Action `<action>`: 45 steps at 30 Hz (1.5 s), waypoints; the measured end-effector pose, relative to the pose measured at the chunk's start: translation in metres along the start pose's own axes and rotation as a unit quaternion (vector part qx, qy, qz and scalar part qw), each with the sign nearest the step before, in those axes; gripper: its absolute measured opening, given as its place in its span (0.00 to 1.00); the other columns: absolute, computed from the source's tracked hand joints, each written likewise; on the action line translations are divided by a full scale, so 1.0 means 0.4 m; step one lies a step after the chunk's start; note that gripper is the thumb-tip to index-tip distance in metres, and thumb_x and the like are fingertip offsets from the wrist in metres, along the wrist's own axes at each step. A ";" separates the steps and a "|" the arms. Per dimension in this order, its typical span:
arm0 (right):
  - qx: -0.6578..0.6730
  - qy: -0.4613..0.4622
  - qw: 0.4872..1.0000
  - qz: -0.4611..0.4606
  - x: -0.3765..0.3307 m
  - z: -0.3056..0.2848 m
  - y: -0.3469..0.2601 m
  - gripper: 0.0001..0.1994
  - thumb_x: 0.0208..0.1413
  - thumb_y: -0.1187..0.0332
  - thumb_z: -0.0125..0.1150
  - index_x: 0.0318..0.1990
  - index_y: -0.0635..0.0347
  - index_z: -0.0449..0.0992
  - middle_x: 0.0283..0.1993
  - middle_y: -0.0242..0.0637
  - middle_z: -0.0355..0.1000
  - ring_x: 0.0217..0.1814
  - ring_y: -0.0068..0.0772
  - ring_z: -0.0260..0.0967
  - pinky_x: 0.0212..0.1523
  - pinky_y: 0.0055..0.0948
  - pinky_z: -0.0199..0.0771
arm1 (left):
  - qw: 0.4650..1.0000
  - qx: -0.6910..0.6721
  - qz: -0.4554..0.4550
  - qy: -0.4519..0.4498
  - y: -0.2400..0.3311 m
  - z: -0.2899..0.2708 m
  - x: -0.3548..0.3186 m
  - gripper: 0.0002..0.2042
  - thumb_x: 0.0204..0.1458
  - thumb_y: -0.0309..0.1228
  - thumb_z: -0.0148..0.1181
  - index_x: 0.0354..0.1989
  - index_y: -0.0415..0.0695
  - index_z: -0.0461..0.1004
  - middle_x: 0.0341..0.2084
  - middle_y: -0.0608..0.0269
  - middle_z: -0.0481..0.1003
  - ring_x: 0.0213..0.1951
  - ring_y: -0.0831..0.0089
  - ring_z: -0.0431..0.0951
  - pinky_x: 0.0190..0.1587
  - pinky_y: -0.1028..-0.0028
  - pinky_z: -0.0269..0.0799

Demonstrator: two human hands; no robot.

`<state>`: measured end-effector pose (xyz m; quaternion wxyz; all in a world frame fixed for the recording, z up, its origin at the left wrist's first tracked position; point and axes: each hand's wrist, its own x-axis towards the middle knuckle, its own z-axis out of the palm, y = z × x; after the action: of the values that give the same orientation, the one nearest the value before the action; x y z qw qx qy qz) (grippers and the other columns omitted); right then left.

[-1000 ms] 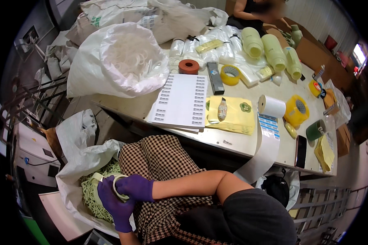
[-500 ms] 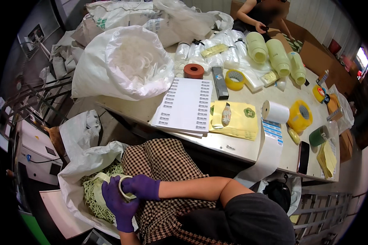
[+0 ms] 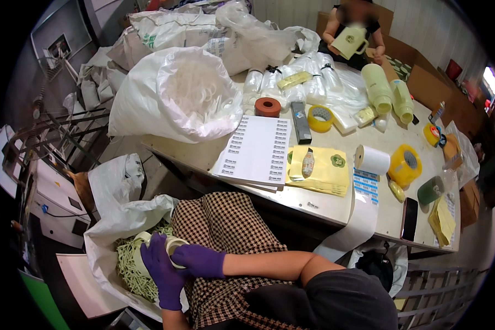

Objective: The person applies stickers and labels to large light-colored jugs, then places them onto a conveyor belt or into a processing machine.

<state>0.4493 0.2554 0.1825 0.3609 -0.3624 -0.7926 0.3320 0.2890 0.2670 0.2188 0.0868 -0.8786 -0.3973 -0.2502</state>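
Note:
Purple gloves cover both my hands. My left hand (image 3: pixel 162 269) wraps around the side of a pale green hollow plastic piece (image 3: pixel 139 265), which looks like a jug shell with a handle loop. At its round open rim, my right hand (image 3: pixel 201 260) is closed, fingers curled on the edge or just inside; their tips are hidden. The piece lies tilted over a white woven sack (image 3: pixel 102 247) by my lap. Thin pale green plastic strips (image 3: pixel 135 283) fill the sack under it.
Beside my knees stands the table (image 3: pixel 327 207), with label sheets (image 3: pixel 256 148), yellow printed leaflets (image 3: pixel 319 170), tape rolls (image 3: pixel 320 118), a phone (image 3: pixel 409 219) and pale green jugs (image 3: pixel 377 88). A big white sack (image 3: pixel 140 99) leans at its left. Across it, a co-worker holds a jug (image 3: pixel 349 42).
The co-worker has lifted one pale green jug off the table and holds it up. My hands stay on the plastic piece, with only a slight shift. The whole view has shifted a little.

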 end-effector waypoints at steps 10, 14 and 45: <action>-0.237 0.365 0.898 0.061 -0.672 -0.428 -0.039 0.17 0.50 0.78 0.72 0.49 0.59 0.82 0.48 0.43 0.77 0.52 0.43 0.76 0.51 0.38 0.78 | 0.921 0.006 0.388 0.022 0.062 0.019 -0.112 0.25 0.51 0.49 0.68 0.57 0.63 0.69 0.55 0.73 0.73 0.62 0.69 0.69 0.70 0.32 0.40; -0.287 0.562 0.717 0.295 -0.958 -0.535 -0.046 0.22 0.44 0.74 0.77 0.51 0.59 0.81 0.48 0.43 0.77 0.51 0.43 0.76 0.49 0.36 0.77 | 0.902 -0.028 0.423 -0.084 0.116 0.067 -0.116 0.18 0.51 0.44 0.65 0.50 0.77 0.72 0.50 0.81 0.77 0.53 0.76 0.74 0.67 0.39 0.46; -0.384 0.506 0.688 0.352 -1.092 -0.538 0.037 0.07 0.46 0.79 0.69 0.31 0.64 0.76 0.36 0.40 0.68 0.41 0.41 0.70 0.43 0.35 0.70 | 0.911 -0.038 0.410 -0.020 0.115 0.105 -0.129 0.28 0.58 0.34 0.58 0.66 0.75 0.65 0.65 0.82 0.68 0.63 0.81 0.69 0.56 0.60 0.69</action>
<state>0.8375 -0.0357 0.1378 0.3931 -0.8347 -0.3626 -0.1319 0.3100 0.2171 0.1585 0.1404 -0.9718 0.0063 -0.1893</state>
